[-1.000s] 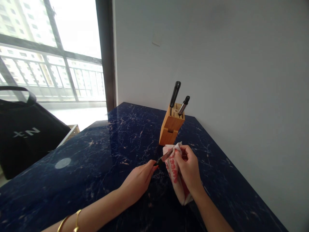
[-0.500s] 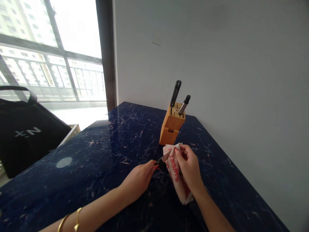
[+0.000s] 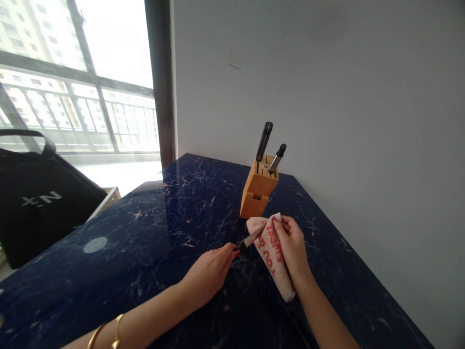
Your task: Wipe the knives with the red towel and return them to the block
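My left hand [image 3: 209,272] is closed on the black handle of a small knife [image 3: 250,239], whose blade points up and right. My right hand [image 3: 293,248] is closed on a white cloth with red lettering [image 3: 272,252], folded around the blade's far part. Both hands hover just above the dark blue marble table [image 3: 145,242]. A wooden knife block [image 3: 257,191] stands just behind the cloth, with two handles sticking out, one black [image 3: 264,139] and one steel with a black tip [image 3: 277,157].
A black bag [image 3: 34,194] sits at the left beyond the table edge, in front of a large window [image 3: 80,72]. A grey wall [image 3: 327,97] runs along the table's right and far sides.
My right hand with the cloth has slid slightly to the right along the blade, and the cloth now lies flatter over my fingers. The left hand has stayed put.
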`<state>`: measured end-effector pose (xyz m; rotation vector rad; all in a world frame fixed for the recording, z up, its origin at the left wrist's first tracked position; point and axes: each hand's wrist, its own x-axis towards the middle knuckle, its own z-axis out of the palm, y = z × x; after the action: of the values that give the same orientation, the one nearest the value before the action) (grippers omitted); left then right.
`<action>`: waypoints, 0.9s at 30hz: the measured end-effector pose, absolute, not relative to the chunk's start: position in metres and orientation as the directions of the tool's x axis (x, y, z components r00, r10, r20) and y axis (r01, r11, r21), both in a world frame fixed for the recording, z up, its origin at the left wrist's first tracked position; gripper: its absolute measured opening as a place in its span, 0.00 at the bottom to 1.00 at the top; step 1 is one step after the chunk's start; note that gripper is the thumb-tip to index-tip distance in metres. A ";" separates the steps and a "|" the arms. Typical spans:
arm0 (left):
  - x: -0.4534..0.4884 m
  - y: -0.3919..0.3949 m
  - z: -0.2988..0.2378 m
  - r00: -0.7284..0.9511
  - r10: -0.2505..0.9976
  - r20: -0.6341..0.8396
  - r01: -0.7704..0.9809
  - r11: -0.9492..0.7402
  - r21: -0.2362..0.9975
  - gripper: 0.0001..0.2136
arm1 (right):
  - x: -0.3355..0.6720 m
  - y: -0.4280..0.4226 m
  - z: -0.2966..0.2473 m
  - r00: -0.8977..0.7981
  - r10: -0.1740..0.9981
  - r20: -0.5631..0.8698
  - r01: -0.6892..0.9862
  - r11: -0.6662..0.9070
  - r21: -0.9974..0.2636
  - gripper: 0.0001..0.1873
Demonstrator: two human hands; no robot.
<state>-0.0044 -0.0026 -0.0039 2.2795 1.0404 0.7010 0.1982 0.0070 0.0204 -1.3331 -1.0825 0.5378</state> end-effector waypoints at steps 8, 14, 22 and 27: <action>-0.003 -0.002 -0.006 0.565 0.788 0.244 0.475 -0.553 0.685 0.12 | 0.190 0.005 0.016 0.470 0.843 0.261 0.184 0.195 -0.963 0.11; -0.003 -0.002 -0.006 0.564 0.791 0.239 0.441 -0.533 0.722 0.12 | 0.176 0.000 0.007 0.329 0.887 0.324 0.274 0.239 -0.932 0.09; -0.004 0.002 -0.011 0.552 0.795 0.250 0.445 -0.535 0.719 0.12 | 0.157 -0.011 0.013 0.121 0.915 0.385 0.473 0.287 -0.833 0.06; -0.004 0.002 -0.013 0.550 0.794 0.258 0.446 -0.540 0.714 0.11 | 0.150 -0.019 0.020 0.054 0.925 0.376 0.525 0.294 -0.799 0.04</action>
<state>-0.0038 0.0022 -0.0131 2.1983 0.9945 0.7734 0.1499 -0.0187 0.0198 -1.3597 -1.6028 0.5236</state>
